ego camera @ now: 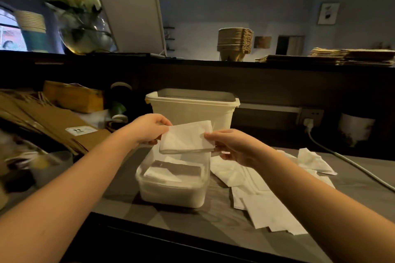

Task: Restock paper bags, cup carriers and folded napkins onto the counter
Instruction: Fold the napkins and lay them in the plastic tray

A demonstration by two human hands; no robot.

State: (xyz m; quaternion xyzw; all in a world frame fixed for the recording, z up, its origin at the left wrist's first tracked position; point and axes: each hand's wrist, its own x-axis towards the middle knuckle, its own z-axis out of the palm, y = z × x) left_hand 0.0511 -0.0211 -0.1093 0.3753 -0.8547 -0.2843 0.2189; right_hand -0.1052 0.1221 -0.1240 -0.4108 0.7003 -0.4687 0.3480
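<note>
A folded white napkin (185, 138) hangs in the air between both hands. My left hand (149, 128) pinches its left edge and my right hand (229, 145) pinches its right edge. Right below it stands a clear plastic container (171, 192) with folded napkins inside. Several unfolded napkins (263, 203) lie loose on the work surface to the right. Up on the raised counter (192, 63) a stack of pulp cup carriers (235, 44) stands, with flat brown paper bags (350, 56) to its right. More brown paper bags (49, 121) lie at the left.
A cream plastic tub (192, 109) stands behind the container. A white cable (342, 158) runs from a wall socket across the right side. A glass vase with white flowers (83, 32), stacked paper cups (32, 28) and a screen back (130, 8) sit on the counter's left.
</note>
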